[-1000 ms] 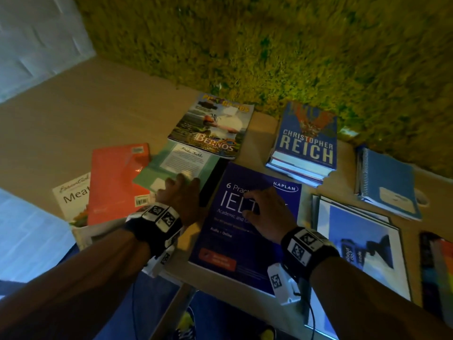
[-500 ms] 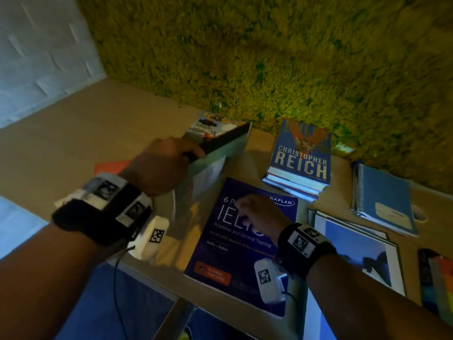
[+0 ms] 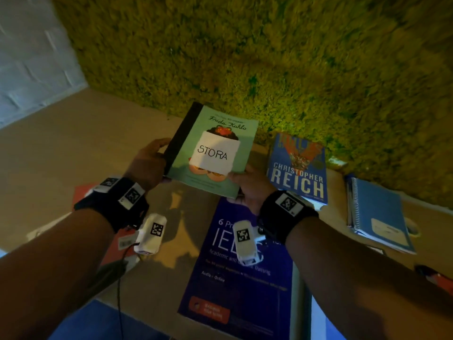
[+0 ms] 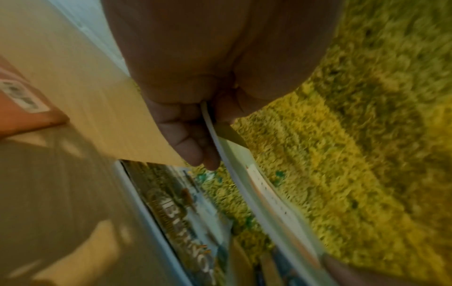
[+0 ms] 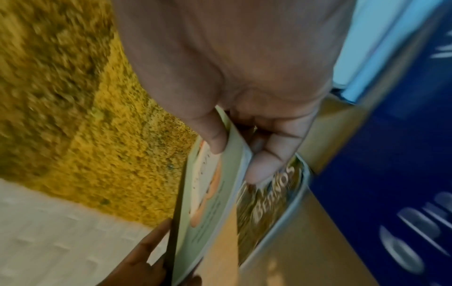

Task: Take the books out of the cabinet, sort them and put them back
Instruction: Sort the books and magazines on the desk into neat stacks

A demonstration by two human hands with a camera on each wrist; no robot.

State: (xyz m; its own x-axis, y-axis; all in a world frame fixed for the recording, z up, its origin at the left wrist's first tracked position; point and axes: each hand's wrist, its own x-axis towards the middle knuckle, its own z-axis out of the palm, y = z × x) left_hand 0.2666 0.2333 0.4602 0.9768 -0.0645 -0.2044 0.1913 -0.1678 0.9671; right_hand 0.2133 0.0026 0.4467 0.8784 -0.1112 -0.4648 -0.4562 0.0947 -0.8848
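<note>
I hold a thin green Frida Kahlo book (image 3: 210,150) (image 5: 208,197) up above the table, cover facing me, with a white STORA label on it. My left hand (image 3: 149,163) (image 4: 195,139) grips its black spine edge. My right hand (image 3: 247,182) (image 5: 242,147) pinches its lower right corner, thumb on the cover. In the left wrist view only the green book's (image 4: 257,191) thin edge shows. Below lie the purple IELTS book (image 3: 240,273), the blue Christopher Reich book (image 3: 299,173) on a stack, and the Bernos magazine (image 4: 186,218) (image 5: 269,201).
The wooden table (image 3: 61,148) runs along a mossy green wall (image 3: 245,50). A red book (image 3: 83,190) lies at the left, a blue spiral notebook (image 3: 377,214) at the right. The table's near edge (image 3: 137,312) is below my wrists.
My left hand lifted the green book off the table and turned its cover toward me. My right hand left the IELTS book and took the green book's lower corner.
</note>
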